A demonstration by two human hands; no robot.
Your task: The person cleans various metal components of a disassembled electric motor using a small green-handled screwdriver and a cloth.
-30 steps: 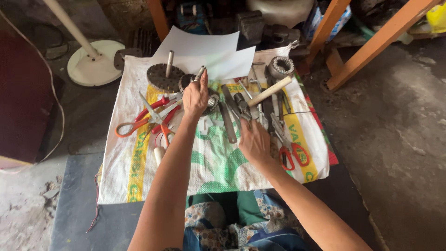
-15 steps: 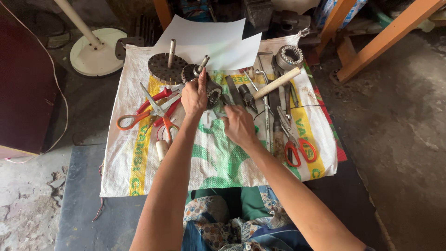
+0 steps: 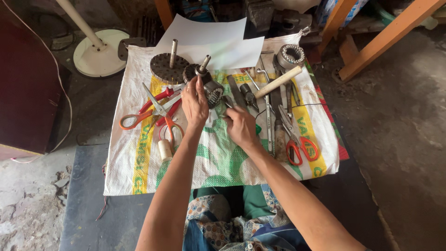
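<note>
My left hand point(image 3: 195, 103) grips a dark metal motor rotor point(image 3: 208, 87) whose shaft points up and away, held just above a white woven sack point(image 3: 139, 162) spread on the floor. My right hand point(image 3: 240, 126) is curled beside it, its fingertips at the rotor's lower right edge; what it holds, if anything, is hidden. A round perforated metal disc with an upright shaft point(image 3: 169, 66) stands just beyond my left hand.
On the sack lie orange-handled scissors point(image 3: 148, 109), red-handled pliers point(image 3: 160, 103), a thread spool point(image 3: 164, 150), a wooden-handled hammer point(image 3: 278, 82), red scissors point(image 3: 297, 139), a ring-shaped stator point(image 3: 290, 56) and white paper sheets point(image 3: 213, 39). A fan base point(image 3: 95, 53) stands left, orange wooden legs point(image 3: 390, 32) right.
Both hands have come closer together around the rotor; my right hand moved up and left from the tools toward it. The view shifted slightly.
</note>
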